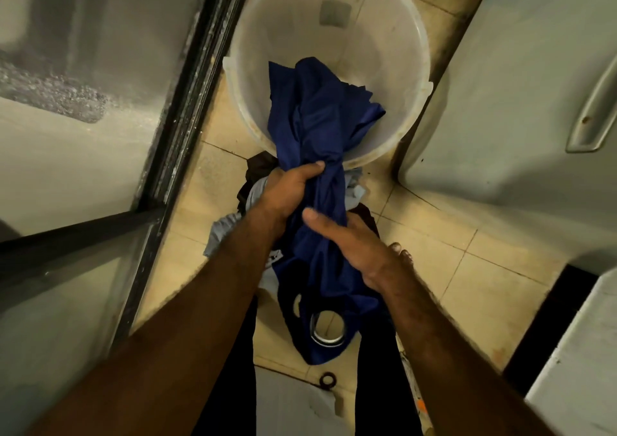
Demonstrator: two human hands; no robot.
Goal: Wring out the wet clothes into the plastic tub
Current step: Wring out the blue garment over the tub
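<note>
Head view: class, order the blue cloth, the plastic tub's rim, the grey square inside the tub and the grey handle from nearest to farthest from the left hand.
1. blue cloth, gripped in the left hand.
2. plastic tub's rim, just ahead of the hand.
3. grey square, on the tub's bottom, farther ahead.
4. grey handle, far right.

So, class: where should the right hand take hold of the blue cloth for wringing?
Grip the bunched stretch of the blue cloth just below the left hand, coming from its right: there it is gathered narrow, while the end over the plastic tub fans wide.
</note>
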